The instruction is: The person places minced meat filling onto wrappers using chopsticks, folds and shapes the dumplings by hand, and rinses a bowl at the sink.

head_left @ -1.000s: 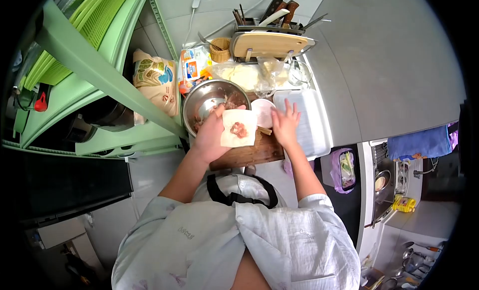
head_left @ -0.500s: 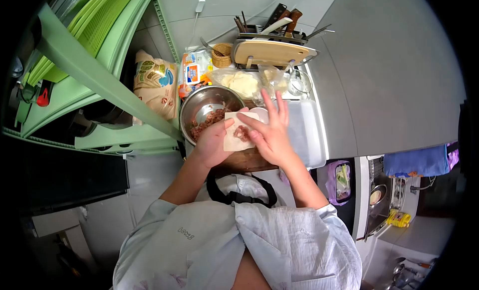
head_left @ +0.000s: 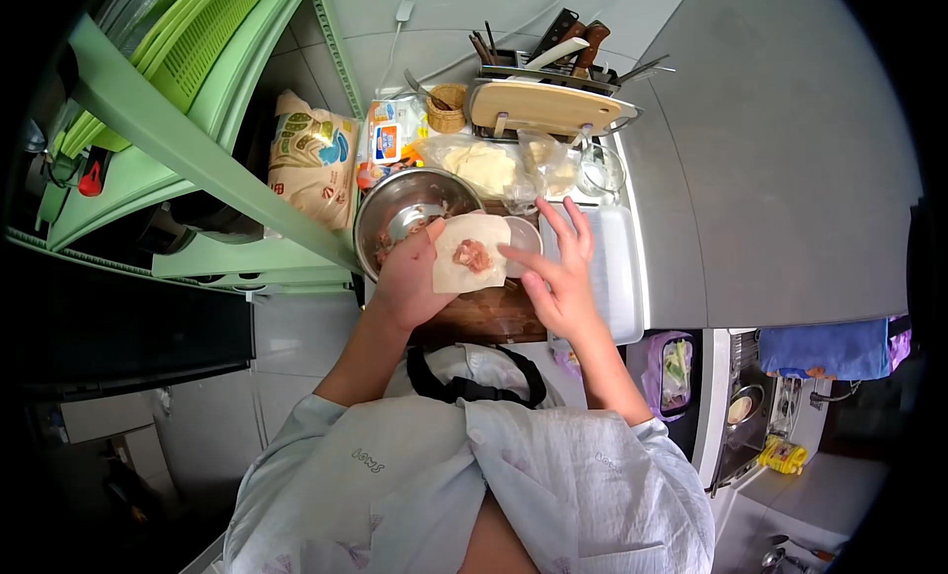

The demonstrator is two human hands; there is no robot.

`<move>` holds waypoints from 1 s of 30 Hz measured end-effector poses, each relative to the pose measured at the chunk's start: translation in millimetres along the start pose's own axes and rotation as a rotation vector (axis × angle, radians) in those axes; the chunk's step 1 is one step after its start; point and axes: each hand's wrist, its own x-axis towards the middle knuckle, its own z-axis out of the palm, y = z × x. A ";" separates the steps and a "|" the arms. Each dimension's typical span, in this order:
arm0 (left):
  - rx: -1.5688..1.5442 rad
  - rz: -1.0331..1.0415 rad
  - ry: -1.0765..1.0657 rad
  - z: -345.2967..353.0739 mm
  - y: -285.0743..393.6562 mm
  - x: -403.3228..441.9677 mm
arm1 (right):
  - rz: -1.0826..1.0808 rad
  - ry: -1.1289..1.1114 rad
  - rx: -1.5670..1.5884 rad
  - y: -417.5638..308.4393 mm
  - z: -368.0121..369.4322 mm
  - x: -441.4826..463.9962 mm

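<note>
My left hand (head_left: 403,280) supports a square, pale wonton wrapper (head_left: 452,275), its thumb lying on the upper left edge. A small lump of raw minced meat (head_left: 475,256) sits in the middle of the wrapper. Beside it, my right hand (head_left: 562,286) has its fingers spread, the index fingertip at the wrapper's right edge; whether it touches cannot be made out. Behind my left hand stands a steel bowl (head_left: 366,217) with minced meat inside, partly covered by the hand. A whitish round dish (head_left: 526,240) shows between the wrapper and my right hand.
A brown wooden board (head_left: 484,317) lies under my hands. A translucent plastic container (head_left: 614,268) stands to the right. Behind are bagged wrappers (head_left: 479,166), a glass jug (head_left: 600,169) and a knife rack with a cutting board (head_left: 543,107). A green shelf (head_left: 212,159) borders the left.
My right hand has moved right, off the meat and away from the wrapper's middle. The wrapper has shifted slightly left and lies more open to view, still on my left hand.
</note>
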 end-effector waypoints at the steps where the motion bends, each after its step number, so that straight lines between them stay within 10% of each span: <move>1: 0.011 0.029 -0.013 0.9 -0.3 0.9 | -0.028 0.011 0.043 4.5 -2.8 -2.3; 7: 0.049 0.119 -0.033 9.3 2.7 2.3 | 0.389 0.106 0.157 51.8 28.8 -3.6; 11: -0.017 0.101 -0.084 11.7 7.7 0.1 | 0.283 -0.358 -0.319 97.8 72.3 -19.8; 23: -0.052 0.087 -0.096 14.0 8.3 2.4 | 0.260 -0.571 -0.439 86.0 74.6 -21.9; 30: -0.016 0.139 -0.082 12.8 7.9 11.0 | 0.226 0.047 0.105 39.5 20.4 7.2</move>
